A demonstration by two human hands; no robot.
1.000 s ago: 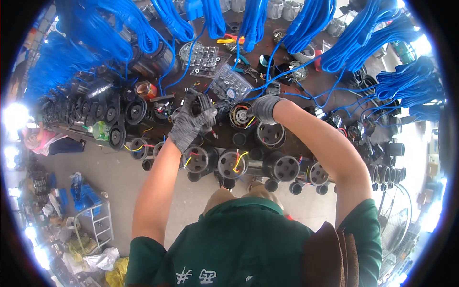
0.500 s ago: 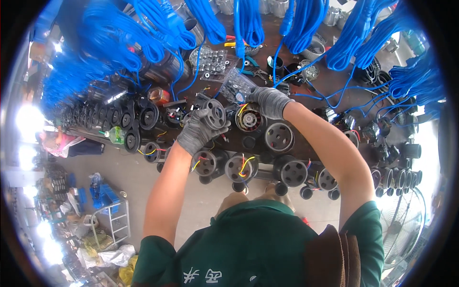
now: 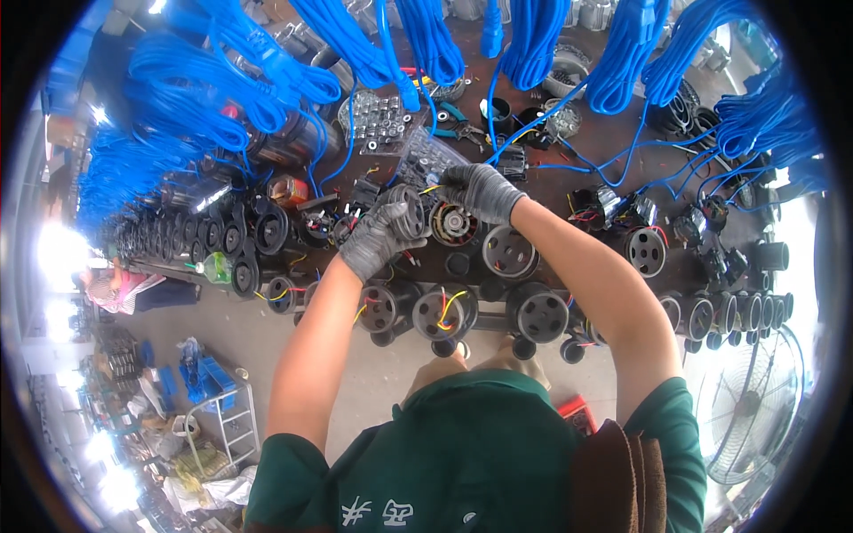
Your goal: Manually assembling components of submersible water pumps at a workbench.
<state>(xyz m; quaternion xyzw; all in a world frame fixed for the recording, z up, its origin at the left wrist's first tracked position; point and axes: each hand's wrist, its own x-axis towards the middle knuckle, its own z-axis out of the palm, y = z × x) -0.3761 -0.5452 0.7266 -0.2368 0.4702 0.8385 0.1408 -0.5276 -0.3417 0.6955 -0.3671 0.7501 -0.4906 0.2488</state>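
L hand (image 3: 378, 242), in a grey knit glove, was curled around a dark grey motor end cap (image 3: 410, 213), which sat tilted at approx. 9 to 10 o'clock from the open motor (image 3: 453, 224), just beside its rim. R hand (image 3: 484, 192), same sort of glove, was at approx. 1 o'clock from the motor, fingers bent & close tog. by a yellow wire (image 3: 432, 188); couldn't tell if they gripped it. The motor was on the dark brown bench (image 3: 604, 124), betw. both hands, copper-col. windings facing the cam.

Other stuff, L to R, clock read from the motor: another person (image 3: 129, 293) in pink, far off nr 9; green bottle (image 3: 216, 267), also nr 9; row of black round housings (image 3: 271, 233) at 9; red jar (image 3: 289, 191) just above that line; clear tray w/ metal rings (image 3: 382, 123) at 11; 2nd clear tray (image 3: 425, 160), closer in, also 11; slotted black can (image 3: 444, 313) w/ yellow & red wires at 6; teal-handled pliers (image 3: 462, 131) at 12; black cylinder w/ slotted end (image 3: 509, 251) at 4, just beside; blue cable bundles (image 3: 536, 44) hanging approx. 10 to 2; another slotted cylinder (image 3: 645, 252) at 3, well apart; big fan (image 3: 749, 409) at 4, beyond the bench.
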